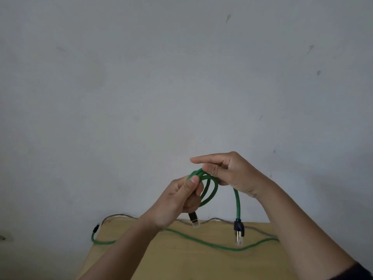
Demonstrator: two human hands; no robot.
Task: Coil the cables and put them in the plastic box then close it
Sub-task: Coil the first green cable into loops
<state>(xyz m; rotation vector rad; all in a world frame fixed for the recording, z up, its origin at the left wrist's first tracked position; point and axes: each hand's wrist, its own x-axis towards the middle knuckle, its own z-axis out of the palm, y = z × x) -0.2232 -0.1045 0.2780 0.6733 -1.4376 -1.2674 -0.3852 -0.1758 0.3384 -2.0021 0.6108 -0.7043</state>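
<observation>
Grey wall [181, 77] fills most of the head view. Wooden table [181, 263] at 6 o'clock, only its far part visible. Left hand [177, 201] and right hand [232, 174] are raised above the table, w/ the right at 1 o'clock of the left. Held green cable [212, 190] forms loops btwn them: left thumb and fingers are pinched on the loops, right fingers are curled on the top of the loop, index finger out straight. Free end hangs at 5 o'clock of the right hand, ending in a plug [239, 232]. Second green cable [201, 241] and a grey cable [119, 215] lie on the table. Plastic box not visible.
</observation>
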